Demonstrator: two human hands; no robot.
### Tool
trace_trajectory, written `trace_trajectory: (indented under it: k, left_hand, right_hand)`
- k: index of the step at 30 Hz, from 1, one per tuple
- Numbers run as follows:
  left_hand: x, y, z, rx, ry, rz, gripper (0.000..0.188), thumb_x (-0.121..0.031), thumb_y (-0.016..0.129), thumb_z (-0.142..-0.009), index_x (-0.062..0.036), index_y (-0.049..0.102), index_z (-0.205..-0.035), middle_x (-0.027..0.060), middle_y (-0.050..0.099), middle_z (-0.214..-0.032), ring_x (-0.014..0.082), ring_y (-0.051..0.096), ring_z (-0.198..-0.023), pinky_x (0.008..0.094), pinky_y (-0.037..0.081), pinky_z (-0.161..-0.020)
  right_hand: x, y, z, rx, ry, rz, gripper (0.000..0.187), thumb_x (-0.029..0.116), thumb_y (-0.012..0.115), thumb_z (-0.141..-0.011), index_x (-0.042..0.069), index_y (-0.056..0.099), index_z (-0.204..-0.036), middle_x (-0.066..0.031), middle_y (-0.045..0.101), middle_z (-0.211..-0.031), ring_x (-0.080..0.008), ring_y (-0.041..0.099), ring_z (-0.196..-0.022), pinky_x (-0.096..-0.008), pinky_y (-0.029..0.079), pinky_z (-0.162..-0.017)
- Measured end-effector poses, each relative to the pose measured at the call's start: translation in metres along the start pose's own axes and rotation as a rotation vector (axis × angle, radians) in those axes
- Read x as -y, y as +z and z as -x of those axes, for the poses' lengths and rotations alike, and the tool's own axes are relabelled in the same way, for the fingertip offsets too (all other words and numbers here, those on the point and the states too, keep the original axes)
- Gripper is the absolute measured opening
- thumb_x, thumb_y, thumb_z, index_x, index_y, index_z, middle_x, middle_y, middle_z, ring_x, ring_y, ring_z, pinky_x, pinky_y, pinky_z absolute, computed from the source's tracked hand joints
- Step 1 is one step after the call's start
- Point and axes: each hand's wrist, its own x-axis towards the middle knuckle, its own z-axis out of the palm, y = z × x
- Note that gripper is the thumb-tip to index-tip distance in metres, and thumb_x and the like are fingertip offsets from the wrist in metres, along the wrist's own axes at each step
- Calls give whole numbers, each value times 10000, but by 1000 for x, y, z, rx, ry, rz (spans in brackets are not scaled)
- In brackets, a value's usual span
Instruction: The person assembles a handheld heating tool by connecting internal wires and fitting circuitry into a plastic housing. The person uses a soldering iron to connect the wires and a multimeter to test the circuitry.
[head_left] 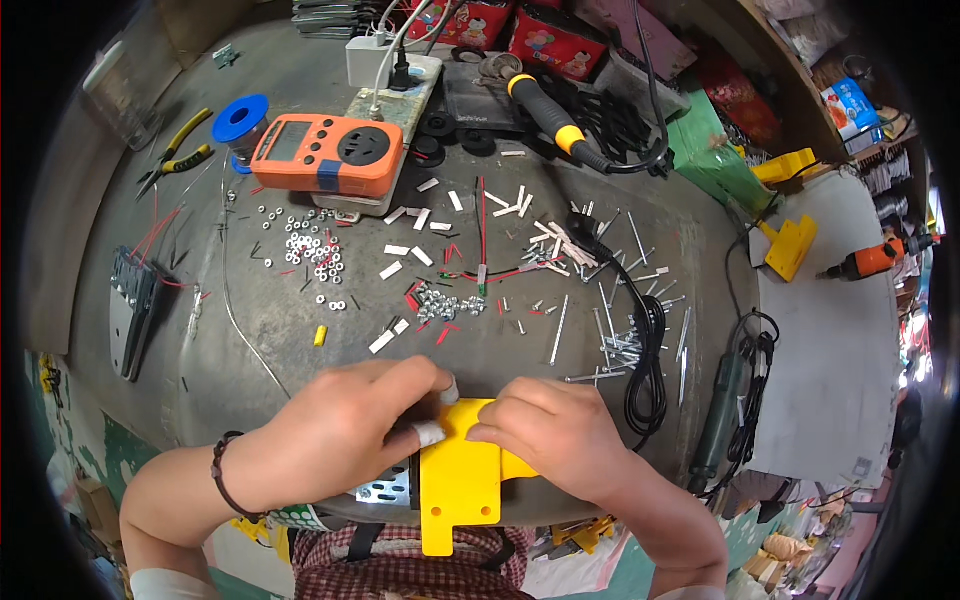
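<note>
While the yellow plastic part point(462, 480) is at six o'clock, at the near edge of the desk point(220, 370), the fingers point(530, 400) of your right hand point(565, 440) hold its three o'clock side. Your left hand point(345, 425) is at its ten o'clock side with narrow, bent fingers; if these grip, I cannot tell. The orange meter point(328, 155) rests toward eleven.

Workshop w/ soldering iron point(545, 110), pliers point(187, 160), misc. screws point(444, 303).
</note>
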Motion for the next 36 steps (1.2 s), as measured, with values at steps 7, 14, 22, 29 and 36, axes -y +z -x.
trace_trajectory:
  k: [7,14,22,29,36]
  left_hand:
    - [3,2,-3,-19,-78,27,324,-55,714,-753,-27,533,-1020,123,634,-878,272,657,-785,344,517,-661]
    - [4,8,-1,-87,69,-28,275,-21,710,-722,-40,562,-953,110,611,-819,291,623,-761,370,490,-654]
    - [19,18,10,-111,426,-378,334,-63,623,-687,-29,566,-1015,99,621,-911,259,614,-854,351,514,-707]
    - [27,14,27,-42,427,-470,361,-176,639,-772,-36,559,-1095,117,585,-1212,276,608,-1011,375,510,-819]
    - [26,2,35,175,313,-324,507,-387,562,-832,-54,509,-1212,110,427,-1403,319,528,-1130,447,401,-977]
  right_hand:
    - [1,-13,6,50,345,-326,171,116,647,-814,59,617,-973,-83,597,-887,-263,622,-790,-343,494,-663]
    - [-27,-4,6,-30,326,-180,143,38,606,-802,43,609,-946,-105,587,-890,-291,614,-797,-371,498,-677]
    - [-28,7,-4,-8,115,198,93,51,578,-764,39,559,-855,-113,568,-859,-286,601,-848,-387,510,-670]
    - [-23,-9,-21,98,168,192,61,59,547,-786,24,536,-835,-120,581,-820,-302,624,-797,-382,517,-669]
    - [45,-16,4,361,-105,-295,102,91,541,-792,37,539,-878,-111,546,-870,-250,598,-813,-324,505,-662]
